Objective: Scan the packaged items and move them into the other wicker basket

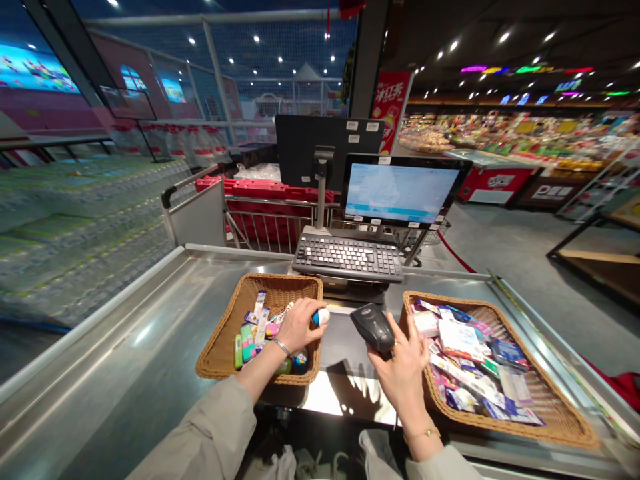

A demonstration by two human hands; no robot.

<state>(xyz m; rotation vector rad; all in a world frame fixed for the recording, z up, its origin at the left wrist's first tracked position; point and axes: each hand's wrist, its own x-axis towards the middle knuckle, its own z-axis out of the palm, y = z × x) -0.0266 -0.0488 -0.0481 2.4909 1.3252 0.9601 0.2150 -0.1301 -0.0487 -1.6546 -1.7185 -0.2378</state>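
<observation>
My left hand (pixel 297 325) is closed around a small blue and white item (pixel 321 316), held just past the right rim of the left wicker basket (pixel 220 347). That basket holds several small colourful packets (pixel 253 330). My right hand (pixel 403 357) grips a black handheld barcode scanner (pixel 373 327), its head turned toward the item in my left hand. The right wicker basket (pixel 560 413) beside my right hand is filled with several flat packets and boxes (pixel 463 343).
The baskets sit on a steel checkout counter (pixel 125 360). Behind them stand a keyboard (pixel 349 257), a lit touchscreen (pixel 403 193) and a dark customer display (pixel 320 150). A shopping cart (pixel 260 213) stands beyond the counter. Shop aisles lie at right.
</observation>
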